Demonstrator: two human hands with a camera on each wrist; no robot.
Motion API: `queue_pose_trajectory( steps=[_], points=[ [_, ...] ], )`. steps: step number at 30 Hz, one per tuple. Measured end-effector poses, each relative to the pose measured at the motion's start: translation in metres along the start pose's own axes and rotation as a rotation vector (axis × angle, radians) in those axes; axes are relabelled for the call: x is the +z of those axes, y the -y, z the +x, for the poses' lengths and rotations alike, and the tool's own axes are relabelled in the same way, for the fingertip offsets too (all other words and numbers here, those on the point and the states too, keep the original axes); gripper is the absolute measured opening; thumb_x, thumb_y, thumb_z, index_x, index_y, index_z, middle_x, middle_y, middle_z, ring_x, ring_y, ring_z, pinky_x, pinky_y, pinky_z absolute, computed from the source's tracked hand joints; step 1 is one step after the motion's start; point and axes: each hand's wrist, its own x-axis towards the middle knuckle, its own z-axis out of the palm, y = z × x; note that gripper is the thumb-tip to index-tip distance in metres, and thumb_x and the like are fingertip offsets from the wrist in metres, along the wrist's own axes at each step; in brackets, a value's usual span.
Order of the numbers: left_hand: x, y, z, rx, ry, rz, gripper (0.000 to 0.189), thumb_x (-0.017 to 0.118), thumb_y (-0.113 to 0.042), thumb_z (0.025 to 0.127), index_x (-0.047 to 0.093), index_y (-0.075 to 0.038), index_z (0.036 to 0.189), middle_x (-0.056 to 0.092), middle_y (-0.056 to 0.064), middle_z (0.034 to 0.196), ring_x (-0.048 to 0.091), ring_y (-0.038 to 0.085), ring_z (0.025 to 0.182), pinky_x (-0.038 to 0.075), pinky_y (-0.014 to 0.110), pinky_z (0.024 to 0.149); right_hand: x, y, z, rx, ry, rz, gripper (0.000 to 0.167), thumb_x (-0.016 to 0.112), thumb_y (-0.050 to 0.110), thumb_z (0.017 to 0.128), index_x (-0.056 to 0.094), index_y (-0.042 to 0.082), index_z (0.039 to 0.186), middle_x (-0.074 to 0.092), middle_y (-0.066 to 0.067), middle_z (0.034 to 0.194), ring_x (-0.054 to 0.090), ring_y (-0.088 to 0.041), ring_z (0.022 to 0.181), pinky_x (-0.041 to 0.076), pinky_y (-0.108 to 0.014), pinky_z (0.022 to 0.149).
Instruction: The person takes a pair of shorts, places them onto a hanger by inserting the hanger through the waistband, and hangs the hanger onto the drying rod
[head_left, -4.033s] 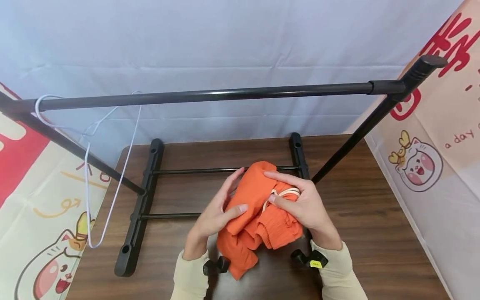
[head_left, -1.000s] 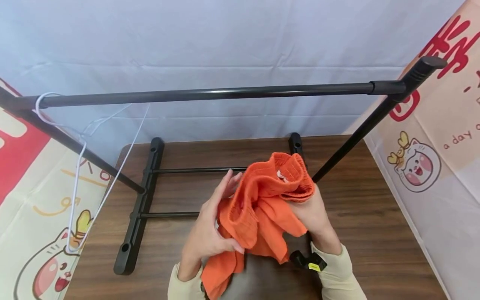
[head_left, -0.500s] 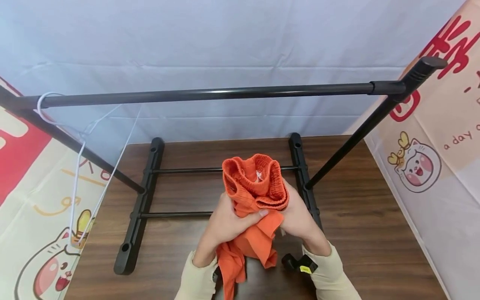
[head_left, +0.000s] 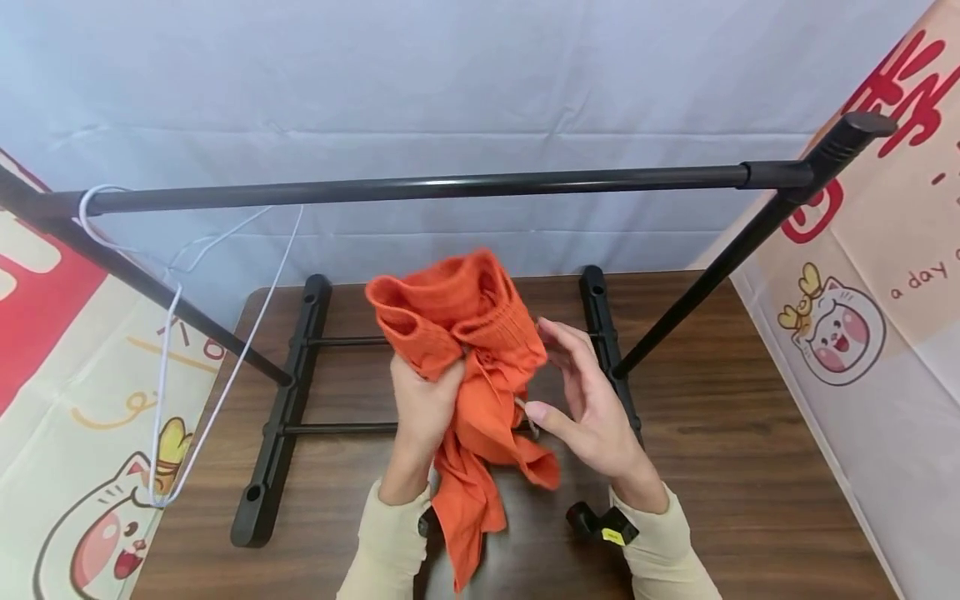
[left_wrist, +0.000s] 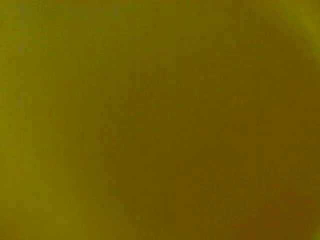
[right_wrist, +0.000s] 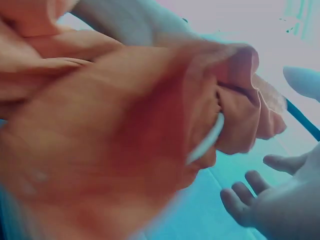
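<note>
Orange drawstring pants (head_left: pixel 480 350) hang bunched in front of me, the gathered waistband upward and the legs dangling. My left hand (head_left: pixel 423 408) grips them below the waistband, thumb in front, the other fingers mostly covered by cloth. Beside them on the right, my right hand (head_left: pixel 592 408) has its fingers spread and loosely bent, holding nothing. Its thumb is near the pale drawstring (head_left: pixel 528 417). The right wrist view also shows that hand (right_wrist: pixel 280 200) apart from the blurred orange cloth (right_wrist: pixel 90 140). Only a murky yellow-brown blur fills the left wrist view.
A black rack bar (head_left: pixel 420 190) crosses beyond my hands, with a slanting post (head_left: pixel 720 262) at right. A white hanger (head_left: pixel 165 367) dangles from the bar's left end. The rack's feet (head_left: pixel 281 425) stand on a brown wooden table (head_left: pixel 750 433). Printed cloths flank both sides.
The pants turned from a bundle to waistband up, then shifted left and up. Half a second ago both hands clasped them; now my right hand has let go and drawn off to the right.
</note>
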Motion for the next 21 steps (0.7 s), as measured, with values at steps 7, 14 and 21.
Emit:
queue_pose_trajectory(
  steps=[7,14,21],
  points=[
    [0.006,-0.015,0.018,0.003,-0.218,-0.191,0.037,0.069,0.007,0.087,0.062,-0.003,0.122,0.072,-0.001,0.109,0.069,0.012,0.102,0.058,0.027,0.092,0.028,0.002,-0.007,-0.102,-0.222,-0.211,0.056,0.086,0.027,0.089,0.059,-0.008,0.124,0.052,-0.016,0.123,0.053,-0.02,0.111,0.048,-0.022,0.097],
    [0.009,-0.023,0.024,-0.136,-0.22,-0.41,0.036,0.064,0.007,0.09,0.059,-0.004,0.124,0.067,0.004,0.114,0.069,0.016,0.106,0.06,0.031,0.094,0.042,-0.008,-0.014,-0.162,-0.032,-0.493,0.015,0.082,0.007,0.09,0.071,0.012,0.098,0.068,-0.003,0.098,0.059,-0.012,0.085,0.049,-0.023,0.074],
    [-0.007,-0.029,0.037,-0.182,-0.266,-0.511,0.026,0.061,0.007,0.093,0.063,-0.006,0.115,0.068,0.0,0.097,0.07,0.013,0.083,0.061,0.027,0.073,0.013,-0.031,-0.033,-0.035,0.285,-0.753,0.025,0.077,-0.001,0.085,0.074,0.018,0.101,0.071,0.006,0.102,0.062,-0.01,0.093,0.052,-0.034,0.081]
  ],
)
